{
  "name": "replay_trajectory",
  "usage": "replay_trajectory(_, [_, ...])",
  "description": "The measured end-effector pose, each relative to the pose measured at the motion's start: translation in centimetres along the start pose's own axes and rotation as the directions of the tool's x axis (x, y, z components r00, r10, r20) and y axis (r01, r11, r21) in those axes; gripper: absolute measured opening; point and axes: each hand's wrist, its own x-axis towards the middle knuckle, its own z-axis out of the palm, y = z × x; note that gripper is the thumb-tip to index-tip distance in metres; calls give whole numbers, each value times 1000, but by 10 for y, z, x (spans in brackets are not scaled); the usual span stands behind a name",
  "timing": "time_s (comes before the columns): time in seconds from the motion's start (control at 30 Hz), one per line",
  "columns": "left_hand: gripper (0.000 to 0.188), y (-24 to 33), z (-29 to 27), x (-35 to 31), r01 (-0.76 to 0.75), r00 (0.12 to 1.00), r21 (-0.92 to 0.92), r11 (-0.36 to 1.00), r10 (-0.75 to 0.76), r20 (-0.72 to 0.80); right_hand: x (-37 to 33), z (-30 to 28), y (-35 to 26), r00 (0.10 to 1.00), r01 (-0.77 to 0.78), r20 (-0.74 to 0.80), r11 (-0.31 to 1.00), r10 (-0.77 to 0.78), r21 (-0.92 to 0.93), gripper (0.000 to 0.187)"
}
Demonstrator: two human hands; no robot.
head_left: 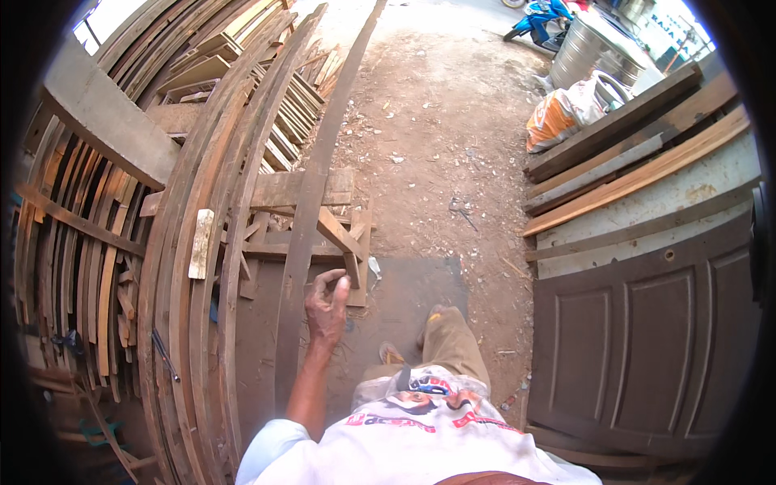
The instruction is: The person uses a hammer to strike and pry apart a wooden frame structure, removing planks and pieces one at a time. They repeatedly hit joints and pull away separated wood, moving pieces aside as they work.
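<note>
1. Littered dirt ground point(436, 162) stretches ahead, with a dark flat sheet point(440, 279) near the person's feet point(392, 353).
2. Long timbers point(186, 323) crowd the left; a brown panelled door point(655, 339) fills the right.
3. One long dark plank point(311, 194) crosses a wooden stand point(263, 190).
4. Just right of it, the left hand point(326, 315) is half-curled, thumb apart; the right hand's grip I cannot tell.

Rough, matt wood marks the dark plank point(312, 190), long timber beams point(172, 259) and pale, scuffed wood block point(201, 244); the panelled door point(656, 331) looks smooth, the ribbed drum point(584, 50) shiny metal, the sack point(553, 120) crinkled plastic, the T-shirt point(420, 444) matt cloth, the ground point(428, 153) gritty earth.
</note>
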Motion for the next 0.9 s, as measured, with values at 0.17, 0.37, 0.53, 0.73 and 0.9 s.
replay_trajectory(0.17, [26,27,98,86,-143,963,96,985,116,242,65,-34,-67,1000,-6,24,1000,6,-14,55])
replay_trajectory(0.37, [27,59,178,176,-461,836,242,854,327,441,138,-98,-155,999,12,49,997,-8,-73,50])
replay_trajectory(0.53, [36,64,210,237,-378,857,325,867,195,477,183,-150,-231,996,82,51,983,-74,-166,47])
replay_trajectory(0.73, [35,60,236,308,-246,880,416,875,22,475,249,-210,-337,967,235,-80,968,-242,-89,49])
replay_trajectory(0.9, [36,46,267,399,-173,886,427,887,-49,461,315,-225,-398,964,215,-115,955,-241,-204,59])
